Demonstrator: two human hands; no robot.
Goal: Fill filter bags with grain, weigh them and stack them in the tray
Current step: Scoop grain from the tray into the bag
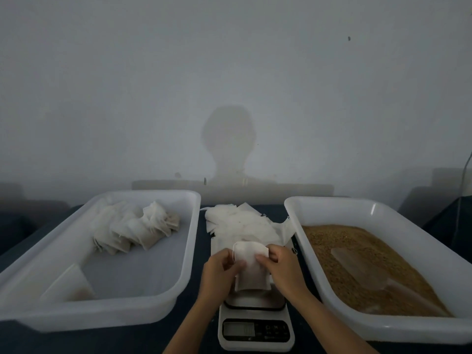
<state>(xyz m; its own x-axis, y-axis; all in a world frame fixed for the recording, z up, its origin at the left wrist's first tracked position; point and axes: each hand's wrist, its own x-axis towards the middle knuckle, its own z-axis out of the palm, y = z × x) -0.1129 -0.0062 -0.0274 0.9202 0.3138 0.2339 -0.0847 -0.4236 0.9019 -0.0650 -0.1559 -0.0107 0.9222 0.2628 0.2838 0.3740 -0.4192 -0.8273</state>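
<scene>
We hold one flat white filter bag (249, 267) pinched between left hand (219, 270) and right hand (282, 267), unfilled; filled white bags (132, 228) stacked in the white plastic tray (143, 302) beyond our left hand, loose brown grain (357, 254) remaining beside our right.

A plain pale grey wall (229, 60) fills everything beyond the table, dim and unevenly lit. On it, straight ahead, falls a soft dark shadow of a head and shoulders (228, 139). A small dark speck (349, 38) sits high on the wall to the right. The dark navy table surface (199, 297) shows in strips. At the far right edge a thin pale cord (467, 164) hangs down above a dark bulky shape (452, 226) I cannot make out.
</scene>
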